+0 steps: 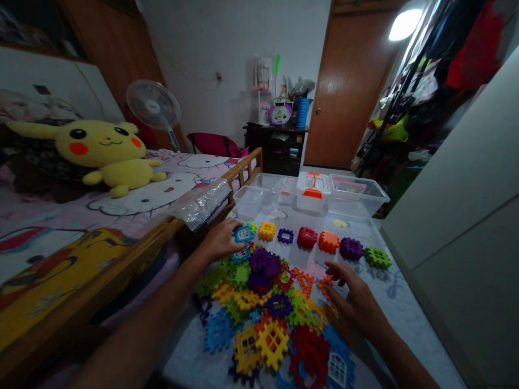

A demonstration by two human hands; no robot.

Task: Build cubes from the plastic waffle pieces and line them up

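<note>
Interlocking plastic pieces (pixel 273 341) lie heaped on the cloth-covered tabletop (pixel 407 305), the lower frame edge cutting off the nearest and upper pieces hiding those beneath. The hands are well apart: the right hand (pixel 353 298) has parted fingers beside an orange piece (pixel 325 286), contact uncertain; the left hand (pixel 222 240) grips a blue window piece (pixel 244 233), its fingertips partly concealed. Beyond runs a row of colour-sorted stacks (pixel 307 237), then clear bins (pixel 359 204), the right one's pinkish contents indistinct. On the far dark shelf unit (pixel 255 138), a hanging package's (pixel 263 73) print is too small to read.
</note>
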